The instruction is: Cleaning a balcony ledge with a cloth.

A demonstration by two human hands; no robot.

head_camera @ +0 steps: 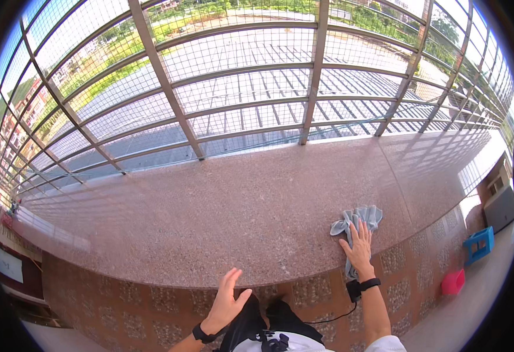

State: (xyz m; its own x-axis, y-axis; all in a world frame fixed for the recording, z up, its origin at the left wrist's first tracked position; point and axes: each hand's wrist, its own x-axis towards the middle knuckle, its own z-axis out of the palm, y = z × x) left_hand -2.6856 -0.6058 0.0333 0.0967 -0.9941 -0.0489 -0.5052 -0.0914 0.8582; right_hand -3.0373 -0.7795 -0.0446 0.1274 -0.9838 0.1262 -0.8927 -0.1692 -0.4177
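Note:
A crumpled grey-blue cloth [353, 224] lies on the polished speckled stone ledge [239, 211], right of the middle, with one end hanging over the front edge. My right hand [359, 248] presses flat on top of it, fingers spread and pointing away from me. The palm hides part of the cloth. Near the ledge's front edge hovers my left hand [228, 299], thumb apart from the fingers and nothing in it. Both wrists wear black bands, and a cable runs from a small black box at the right one.
Metal bars with wire mesh [243, 83] rise along the ledge's far side. A joint line [393, 176] crosses the stone at right. Down on the right floor stand a blue plastic stool [479, 245] and a pink plastic container [453, 282]. Pebble-patterned tiles [312, 290] lie below the front edge.

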